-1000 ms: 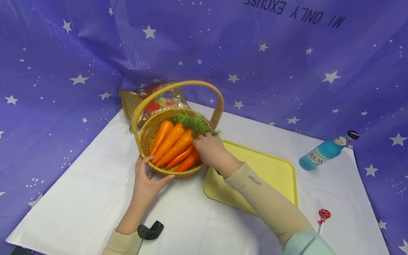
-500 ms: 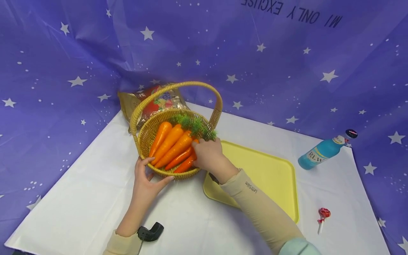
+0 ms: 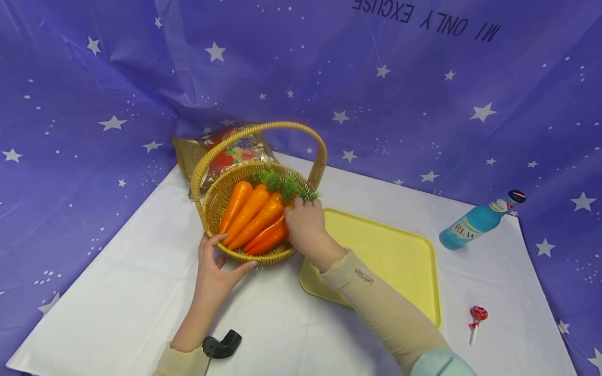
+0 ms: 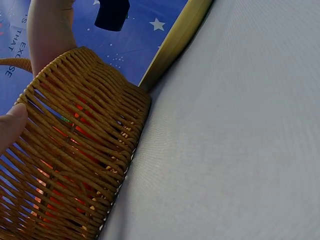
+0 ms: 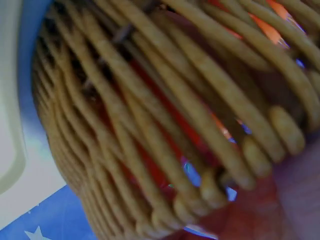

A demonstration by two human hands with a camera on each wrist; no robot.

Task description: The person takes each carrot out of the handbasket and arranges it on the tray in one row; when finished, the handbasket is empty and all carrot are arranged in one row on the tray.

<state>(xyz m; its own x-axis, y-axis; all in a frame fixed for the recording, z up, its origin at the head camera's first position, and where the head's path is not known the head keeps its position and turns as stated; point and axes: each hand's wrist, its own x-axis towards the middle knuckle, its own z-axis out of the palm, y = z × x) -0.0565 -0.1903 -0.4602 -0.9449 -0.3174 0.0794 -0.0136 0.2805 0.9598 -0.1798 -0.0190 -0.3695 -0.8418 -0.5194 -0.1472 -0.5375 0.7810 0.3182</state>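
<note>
A yellow wicker basket (image 3: 277, 257) with an arched handle holds several orange carrots (image 3: 254, 211) with green feathery tops (image 3: 284, 185). My left hand (image 3: 213, 271) grips the basket's near-left rim, its thumb and fingers spread along it; in the left wrist view, the thumb (image 4: 12, 125) lies on the woven rim. Reaching over the right rim, my right hand (image 3: 308, 224) has curled fingers around the top end of the rightmost carrot (image 3: 270, 240), partly hiding it. The right wrist view looks closely at the basket's woven wall (image 5: 150, 115), with red-orange showing through the gaps.
A yellow tray (image 3: 390, 256) lies right of the basket, under my right forearm. Behind the basket leans a shiny gold and red bag (image 3: 221, 149). Farther right are a blue bottle (image 3: 475, 227) and a red lollipop (image 3: 478, 314). A starry purple cloth (image 3: 376, 104) hangs behind.
My right hand has shifted slightly at the basket's right rim, and the rightmost carrot's tip has moved left toward its neighbour. The left hand keeps its hold on the rim.
</note>
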